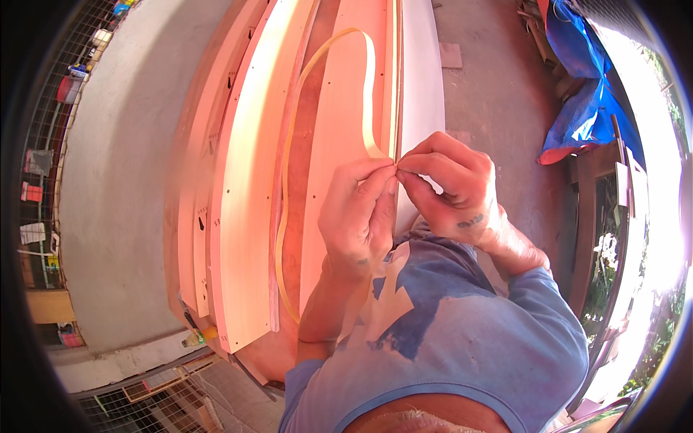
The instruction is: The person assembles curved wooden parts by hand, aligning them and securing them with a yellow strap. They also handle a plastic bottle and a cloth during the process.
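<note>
A long, thin pale-yellow edge-banding strip (369,86) arches up from my fingertips. It loops over to the left and runs back down toward my left forearm. My left hand (355,209) pinches the strip near its end between thumb and fingers. Meeting it tip to tip, my right hand (456,186) is closed in a pinch at the same spot; the bit between the fingertips is too small to make out fully. Both hands are over the near end of a panel's narrow edge (394,79). Just left of them lies a pale wood-tone board (348,108) with small holes.
More long drilled boards (249,216) lie side by side on the left of the brown worktop (285,353). A screwdriver-like tool with a yellow part (198,332) is by their near end. A wire-mesh rack (47,187) stands far left; a blue tarp (585,79) hangs at right.
</note>
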Demonstrator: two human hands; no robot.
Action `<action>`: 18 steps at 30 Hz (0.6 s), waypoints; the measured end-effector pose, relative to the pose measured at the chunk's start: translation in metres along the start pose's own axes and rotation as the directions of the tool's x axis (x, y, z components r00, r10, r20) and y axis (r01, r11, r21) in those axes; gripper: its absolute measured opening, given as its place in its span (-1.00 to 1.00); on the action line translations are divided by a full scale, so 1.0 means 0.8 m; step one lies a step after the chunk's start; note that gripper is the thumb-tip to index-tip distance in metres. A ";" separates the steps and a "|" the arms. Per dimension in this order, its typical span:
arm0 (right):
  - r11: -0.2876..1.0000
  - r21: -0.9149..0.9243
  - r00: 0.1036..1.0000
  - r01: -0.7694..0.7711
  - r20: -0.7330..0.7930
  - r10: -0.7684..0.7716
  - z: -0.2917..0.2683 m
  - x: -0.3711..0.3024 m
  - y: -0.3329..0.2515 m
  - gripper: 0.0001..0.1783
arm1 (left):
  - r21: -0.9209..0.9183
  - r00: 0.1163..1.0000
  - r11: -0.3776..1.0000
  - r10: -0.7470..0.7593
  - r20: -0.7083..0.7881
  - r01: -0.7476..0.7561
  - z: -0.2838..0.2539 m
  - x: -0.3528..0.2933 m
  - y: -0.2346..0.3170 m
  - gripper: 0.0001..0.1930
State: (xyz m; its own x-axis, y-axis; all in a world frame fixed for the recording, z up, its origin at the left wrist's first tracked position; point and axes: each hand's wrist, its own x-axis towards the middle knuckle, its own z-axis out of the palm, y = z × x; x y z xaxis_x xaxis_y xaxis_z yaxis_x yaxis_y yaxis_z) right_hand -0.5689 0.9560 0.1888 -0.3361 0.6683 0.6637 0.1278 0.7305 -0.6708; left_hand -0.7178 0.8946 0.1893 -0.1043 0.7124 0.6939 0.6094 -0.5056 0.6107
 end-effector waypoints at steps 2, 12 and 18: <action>0.999 -0.040 0.998 -0.005 0.057 0.008 -0.004 0.001 0.002 -0.81 | 0.014 0.999 0.999 0.028 0.036 -0.029 -0.004 0.003 -0.001 -0.87; 0.990 0.137 0.999 -0.035 0.020 0.033 0.004 0.005 0.010 -0.83 | -0.017 0.970 0.973 0.231 0.077 -0.231 -0.006 0.009 -0.018 -0.74; 0.989 0.135 0.998 -0.059 -0.008 0.061 0.031 0.006 0.022 -0.86 | -0.025 0.998 0.998 0.058 0.018 -0.058 -0.005 -0.008 -0.026 -0.80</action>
State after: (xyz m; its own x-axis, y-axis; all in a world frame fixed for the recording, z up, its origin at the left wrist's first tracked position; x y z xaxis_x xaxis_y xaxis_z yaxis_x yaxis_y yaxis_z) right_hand -0.5914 0.9686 0.1726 -0.3198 0.7126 0.6245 0.0202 0.6640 -0.7474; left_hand -0.7326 0.8988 0.1737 -0.0546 0.6904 0.7214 0.5945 -0.5580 0.5790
